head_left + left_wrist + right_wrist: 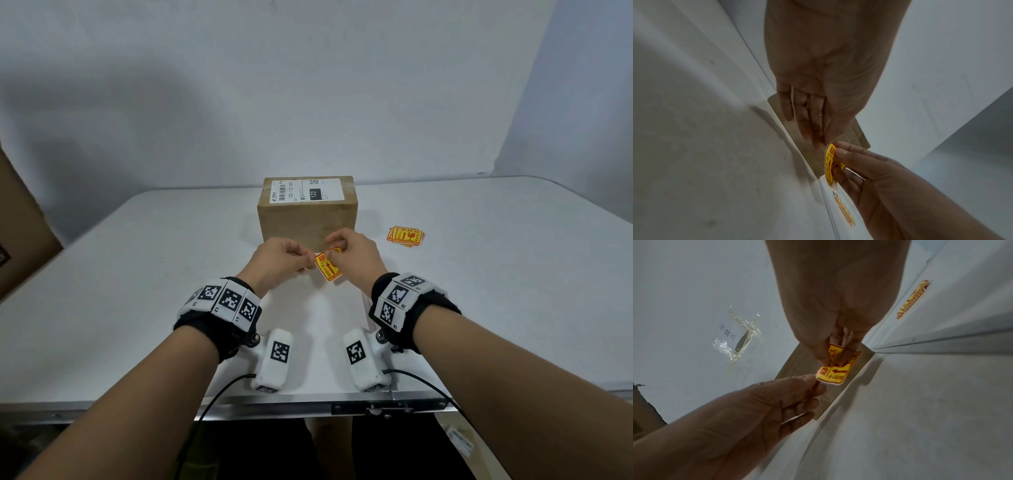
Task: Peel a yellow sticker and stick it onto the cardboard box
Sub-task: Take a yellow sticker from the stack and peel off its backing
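Note:
A yellow sticker (329,267) with red print and a white border hangs in the air just in front of the cardboard box (308,219), which stands at the middle of the table. My left hand (286,259) pinches the sticker's left edge. My right hand (346,247) pinches its upper part, where the yellow layer (835,353) bends away. In the left wrist view the sticker (830,160) shows edge-on between both hands. The box (797,363) carries a white shipping label (306,190) on top.
A small pile of yellow stickers (406,236) lies on the white table (137,274) to the right of the box. A large brown carton (20,233) stands off the table's left side. The table's metal front edge (376,407) runs below my wrists.

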Tool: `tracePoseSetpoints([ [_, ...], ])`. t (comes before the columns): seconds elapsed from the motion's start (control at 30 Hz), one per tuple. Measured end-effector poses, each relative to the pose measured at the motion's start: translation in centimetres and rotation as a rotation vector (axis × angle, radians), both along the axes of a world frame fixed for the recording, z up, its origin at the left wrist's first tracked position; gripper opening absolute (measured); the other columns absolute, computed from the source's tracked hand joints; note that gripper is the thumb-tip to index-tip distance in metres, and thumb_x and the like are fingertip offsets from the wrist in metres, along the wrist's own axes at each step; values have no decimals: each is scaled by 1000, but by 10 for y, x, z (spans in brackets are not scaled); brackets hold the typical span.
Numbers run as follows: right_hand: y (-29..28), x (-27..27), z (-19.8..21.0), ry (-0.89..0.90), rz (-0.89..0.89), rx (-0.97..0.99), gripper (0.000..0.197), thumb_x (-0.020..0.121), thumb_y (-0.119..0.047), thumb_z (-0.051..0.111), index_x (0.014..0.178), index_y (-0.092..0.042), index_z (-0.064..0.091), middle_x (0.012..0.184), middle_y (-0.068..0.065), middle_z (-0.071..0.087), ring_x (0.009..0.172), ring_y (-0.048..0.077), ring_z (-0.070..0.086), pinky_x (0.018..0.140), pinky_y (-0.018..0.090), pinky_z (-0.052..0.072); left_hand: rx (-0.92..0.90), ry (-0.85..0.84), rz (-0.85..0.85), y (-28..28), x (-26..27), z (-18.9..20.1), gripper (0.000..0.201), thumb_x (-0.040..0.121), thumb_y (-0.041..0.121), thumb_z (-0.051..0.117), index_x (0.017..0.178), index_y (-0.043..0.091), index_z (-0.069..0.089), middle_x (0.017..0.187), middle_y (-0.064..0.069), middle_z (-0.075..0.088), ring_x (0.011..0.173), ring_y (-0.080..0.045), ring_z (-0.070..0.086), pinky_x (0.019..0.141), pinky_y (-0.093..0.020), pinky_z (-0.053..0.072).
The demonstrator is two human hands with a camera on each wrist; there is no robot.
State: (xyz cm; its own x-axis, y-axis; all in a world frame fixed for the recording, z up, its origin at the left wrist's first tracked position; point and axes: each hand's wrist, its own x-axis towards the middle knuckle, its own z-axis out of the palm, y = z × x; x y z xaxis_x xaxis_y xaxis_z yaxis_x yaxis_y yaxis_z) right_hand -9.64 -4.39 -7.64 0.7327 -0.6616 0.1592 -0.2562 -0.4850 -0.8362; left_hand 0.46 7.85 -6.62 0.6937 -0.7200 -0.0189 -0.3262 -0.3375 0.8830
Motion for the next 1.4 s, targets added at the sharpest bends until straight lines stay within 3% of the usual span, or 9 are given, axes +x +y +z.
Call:
tracePoseSetpoints([
  [0.07,-1,-1,0,0,-1,-4,25,87,-14,61,112,-14,64,113,6,67,89,11,57,56,7,38,2,4,2,0,0,0,12,82,18,69,87,9,75,90,-5,76,74,-10,63,78,-25,52],
  [0.2,-1,-1,0,6,-2,-11,25,87,-14,60,112,-15,63,112,5,67,85,10,57,41,3,38,6,3,1,2,0,-1,11,81,18,70,85,10,75,91,-8,76,74,-11,64,80,-28,53],
  [0.43,0,-1,0,-6,-3,-8,25,87,-14,61,112,-13,64,112,5,67,87,10,56,54,7,34,-12,-20,2,2,-3,2,10,82,19,69,85,10,74,89,-5,76,73,-11,63,73,-23,52],
  [0.8,0,-2,1,-7,-7,-21,24,87,-15,61,111,-15,64,111,3,66,87,11,56,43,5,37,-3,-42,16,1,-6,2,14,83,19,68,89,9,73,87,-3,75,69,-6,61,61,-13,48],
  [0.97,0,0,-1,-31,2,-6,26,86,-14,62,111,-15,64,113,5,67,92,12,59,70,16,46,-30,33,13,3,-6,0,12,82,16,65,85,8,73,85,-4,73,71,-10,57,69,-21,47],
  [1.1,1,-1,2,-72,7,-92,33,80,-7,64,112,-15,61,115,3,58,107,15,55,84,19,41,-87,145,9,5,-7,0,11,85,15,63,87,8,72,81,-2,70,70,-11,54,72,-24,44],
  [1.2,3,-1,9,-192,12,-214,29,76,-1,63,102,-14,61,105,-2,49,98,12,52,82,15,41,-124,253,30,6,-5,0,12,88,19,62,86,13,72,81,0,70,66,-8,53,71,-22,43],
  [1.3,7,0,18,-169,87,-197,13,77,-4,64,87,-10,68,89,3,61,75,11,56,73,21,49,-160,340,50,6,-5,1,12,88,20,62,84,16,71,83,2,70,64,-6,51,75,-21,44],
  [1.4,8,3,18,-72,99,-145,10,80,-10,65,86,-9,73,84,4,70,79,16,65,78,28,54,-200,367,60,3,-8,4,11,87,18,62,83,15,71,80,3,69,62,-4,51,74,-18,45],
])
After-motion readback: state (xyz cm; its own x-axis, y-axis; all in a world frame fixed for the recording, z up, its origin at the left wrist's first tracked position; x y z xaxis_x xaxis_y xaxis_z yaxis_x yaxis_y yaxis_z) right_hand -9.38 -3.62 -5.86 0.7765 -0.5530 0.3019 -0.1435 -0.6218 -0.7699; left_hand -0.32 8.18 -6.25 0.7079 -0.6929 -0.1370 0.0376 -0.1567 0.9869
